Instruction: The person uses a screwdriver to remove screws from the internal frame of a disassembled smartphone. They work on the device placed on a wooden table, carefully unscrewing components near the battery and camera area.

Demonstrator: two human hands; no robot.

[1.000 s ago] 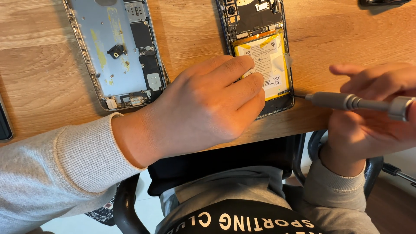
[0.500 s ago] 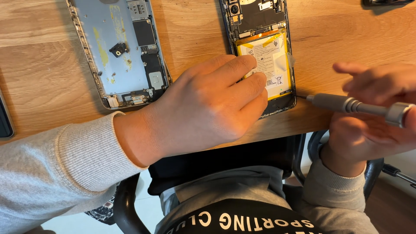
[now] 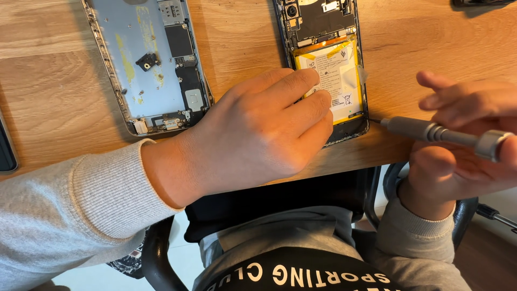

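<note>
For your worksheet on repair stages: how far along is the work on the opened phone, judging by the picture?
Done: the phone lies open, its back off, with circuit boards and the yellow battery exposed. In hand: the left hand presses on the phone's lower half while the right hand aims a grey screwdriver at its lower right edge. Left: the battery is not yet out. A second, emptier phone shell lies beside it.

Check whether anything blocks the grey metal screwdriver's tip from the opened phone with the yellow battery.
Nothing visible does. The grey metal screwdriver, held in the right hand, points its tip at the lower right edge of the opened phone with the yellow battery. The left hand rests farther left.
</note>
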